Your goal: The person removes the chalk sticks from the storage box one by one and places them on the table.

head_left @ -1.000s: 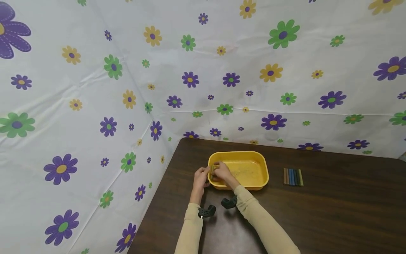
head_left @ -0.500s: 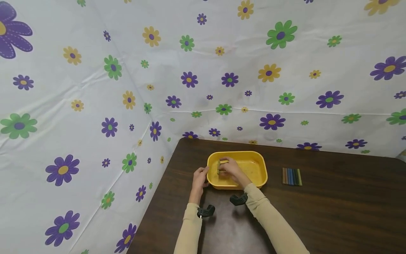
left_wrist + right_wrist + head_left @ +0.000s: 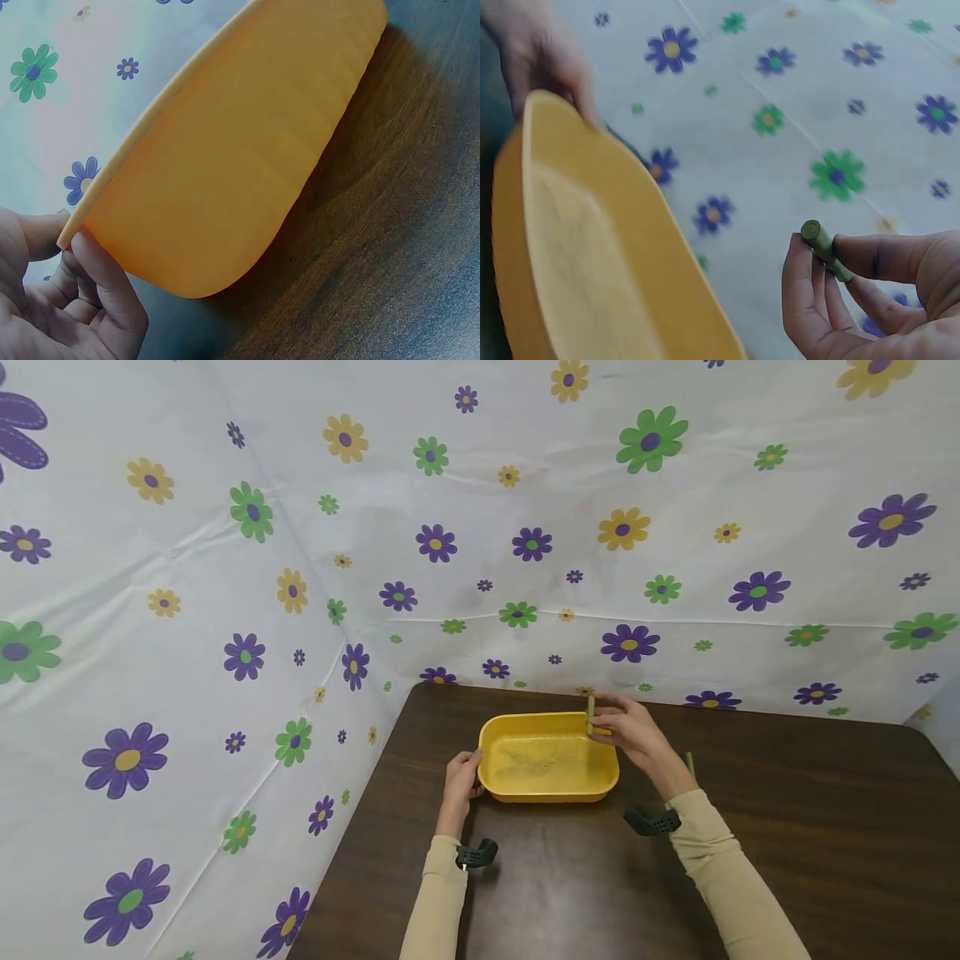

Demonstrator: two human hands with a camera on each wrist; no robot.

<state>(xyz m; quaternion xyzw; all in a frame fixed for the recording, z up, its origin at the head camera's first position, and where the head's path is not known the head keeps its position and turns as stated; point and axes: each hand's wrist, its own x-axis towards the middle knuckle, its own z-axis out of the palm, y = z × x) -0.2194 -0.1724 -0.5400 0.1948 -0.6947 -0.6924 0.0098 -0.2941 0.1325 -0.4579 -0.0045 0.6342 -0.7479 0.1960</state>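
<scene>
My left hand (image 3: 460,779) grips the left rim of a yellow plastic tub (image 3: 547,772), thumb on one side of the rim and fingers on the other in the left wrist view. A short green round stick (image 3: 825,250), like a crayon or pastel, is pinched between the thumb and fingertips of my right hand (image 3: 633,731). It stands nearly upright over the tub's back right corner in the head view. Dark specks mark the tub's floor. Another green stick (image 3: 691,766) shows beyond my right forearm, which hides the rest of that spot.
The brown wooden table (image 3: 810,827) extends to the right of the tub. A white flowered sheet (image 3: 525,568) hangs behind the table and along its left side. A dark strap camera (image 3: 651,821) sits at each wrist.
My right hand has risen from the tub's left end and moved right with the green stick, now covering most of the row of sticks. My left hand keeps hold of the rim.
</scene>
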